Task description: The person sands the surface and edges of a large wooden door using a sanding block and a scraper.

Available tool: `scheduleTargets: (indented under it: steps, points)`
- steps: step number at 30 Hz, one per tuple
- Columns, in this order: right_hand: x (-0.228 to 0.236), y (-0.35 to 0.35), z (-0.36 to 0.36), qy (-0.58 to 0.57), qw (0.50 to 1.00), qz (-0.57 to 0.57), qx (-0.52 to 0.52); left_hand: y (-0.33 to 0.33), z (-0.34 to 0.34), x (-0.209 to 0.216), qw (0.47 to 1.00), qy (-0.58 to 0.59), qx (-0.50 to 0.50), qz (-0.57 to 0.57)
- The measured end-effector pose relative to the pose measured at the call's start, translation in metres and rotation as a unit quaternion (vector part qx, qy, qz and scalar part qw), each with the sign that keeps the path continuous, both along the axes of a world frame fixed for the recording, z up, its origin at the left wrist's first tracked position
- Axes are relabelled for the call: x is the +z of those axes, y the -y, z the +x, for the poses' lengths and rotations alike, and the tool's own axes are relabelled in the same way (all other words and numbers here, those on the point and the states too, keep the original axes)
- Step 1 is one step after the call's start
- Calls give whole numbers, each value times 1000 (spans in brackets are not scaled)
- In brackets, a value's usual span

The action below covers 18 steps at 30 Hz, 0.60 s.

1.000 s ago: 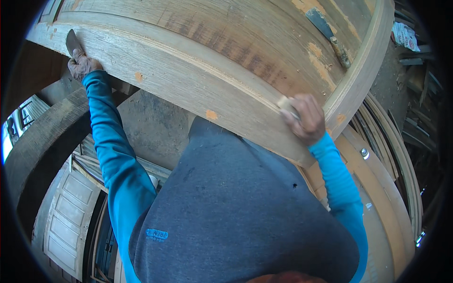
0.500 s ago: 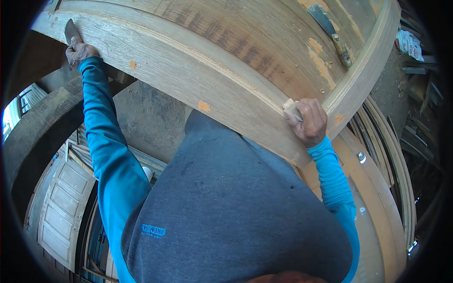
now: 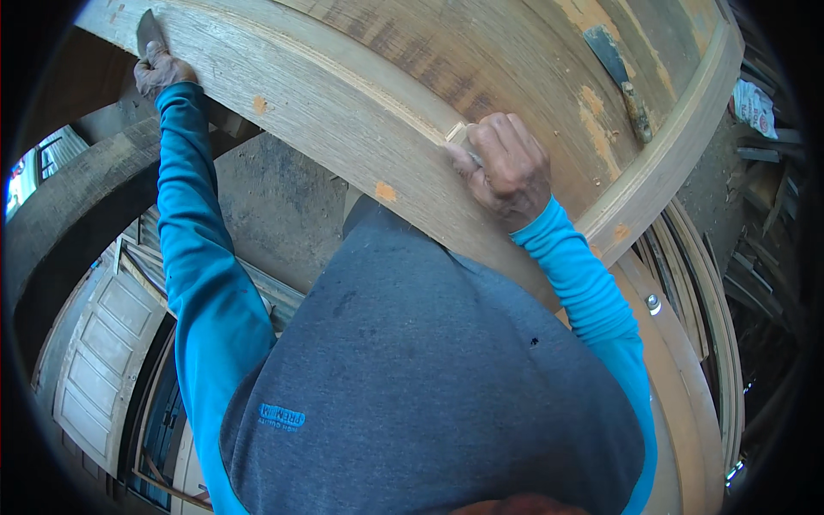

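A large wooden panel, like a door, has a pale frame rail [image 3: 318, 124] with a moulded inner edge and lies across in front of me. My right hand [image 3: 508, 167] is closed on a small pale block [image 3: 457, 134], its end at the moulding; the fingers hide most of it. At the far left, my left hand [image 3: 163, 74] grips a thin, flat brownish piece [image 3: 150, 33] standing up over the rail; I cannot tell its material. A putty knife [image 3: 622, 79] with a worn handle lies on the panel to the right, beside orange filler patches [image 3: 594, 120].
A dark curved timber [image 3: 77, 210] stands at the left, with a pale panelled door [image 3: 107, 356] below it. Curved wooden pieces [image 3: 687, 283] are stacked at the right. Farther right lie a white printed bag [image 3: 754, 109] and wood scraps on the ground.
My right hand has slid leftward and farther away along the moulding with the block. The left hand keeps its grip on the flat piece; the whole view has shifted slightly.
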State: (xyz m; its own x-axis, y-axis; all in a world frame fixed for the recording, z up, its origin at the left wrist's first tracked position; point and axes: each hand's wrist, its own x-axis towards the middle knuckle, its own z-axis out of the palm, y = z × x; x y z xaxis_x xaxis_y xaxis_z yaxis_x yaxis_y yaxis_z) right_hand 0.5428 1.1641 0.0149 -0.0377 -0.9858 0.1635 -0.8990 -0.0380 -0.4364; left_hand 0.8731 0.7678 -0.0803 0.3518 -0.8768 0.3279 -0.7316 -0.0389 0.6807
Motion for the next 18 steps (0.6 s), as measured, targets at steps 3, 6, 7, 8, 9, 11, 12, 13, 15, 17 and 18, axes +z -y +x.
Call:
scheduleTargets:
  steps: [3, 6, 7, 8, 9, 11, 12, 13, 15, 17, 18]
  points:
    - [0, -24, -9, 32, 999, -20, 10, 4, 12, -9, 1000, 5, -11, -22]
    - [21, -61, -26, 31, 998, 48, 16, 2, 11, -14, 999, -25, -12, -37]
    - [17, -57, -26, 28, 998, 46, 28, 2, 9, -16, 999, -34, -12, -40]
    - [13, -51, -24, 27, 998, 43, 35, 3, 6, -17, 998, -41, -17, -43]
    - [7, -42, -25, 25, 998, 35, 44, -1, 2, -13, 998, -56, -3, -34]
    - [-5, -2, -7, 17, 999, -16, 45, 6, 8, -19, 998, -36, -13, -59]
    - [-11, 24, 4, 15, 998, -21, 49, 7, 14, -23, 997, -23, -14, -70]
    - [-16, 51, 16, 10, 998, -26, 51, 7, 17, -26, 995, -14, -18, -93]
    - [-15, 109, 36, 38, 996, -51, 60, 4, 4, -22, 995, -39, -7, -92]
    - [-19, 147, 47, 39, 995, -80, 48, 20, 10, -29, 995, -12, -30, -98]
    - [-22, 161, 54, 44, 994, -92, 49, 15, 10, -27, 997, -33, -32, -62]
